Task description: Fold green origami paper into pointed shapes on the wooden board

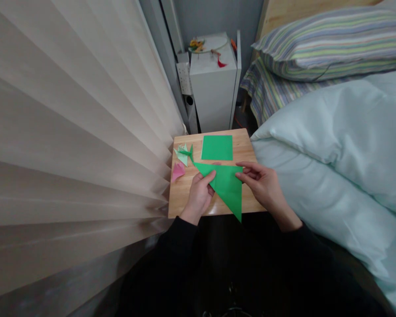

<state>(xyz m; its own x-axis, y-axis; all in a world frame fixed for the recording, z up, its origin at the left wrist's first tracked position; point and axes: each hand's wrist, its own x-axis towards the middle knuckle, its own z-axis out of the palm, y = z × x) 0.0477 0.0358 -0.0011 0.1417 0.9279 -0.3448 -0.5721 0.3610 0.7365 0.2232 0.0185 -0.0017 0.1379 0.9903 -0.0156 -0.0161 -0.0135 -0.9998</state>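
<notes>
A green sheet of origami paper (229, 187), folded into a triangle, is held above the small wooden table. My left hand (200, 191) grips it near its left side, thumb on top and fingers underneath. At the upper right corner, the thumb and index finger of my right hand (262, 182) close on the paper. One point of the triangle hangs down past the table's front edge. Just behind it lies a square stack of green paper (217, 147). To the left are a folded green paper piece (185, 154), light and dark green, and a pink folded paper piece (178, 171).
The wooden table (181, 202) stands between a pleated curtain (102, 132) on the left and a bed with a pale blue quilt (333, 154) on the right. Behind it is a white cabinet (213, 92) with small items on top. A striped pillow (333, 44) lies at the upper right.
</notes>
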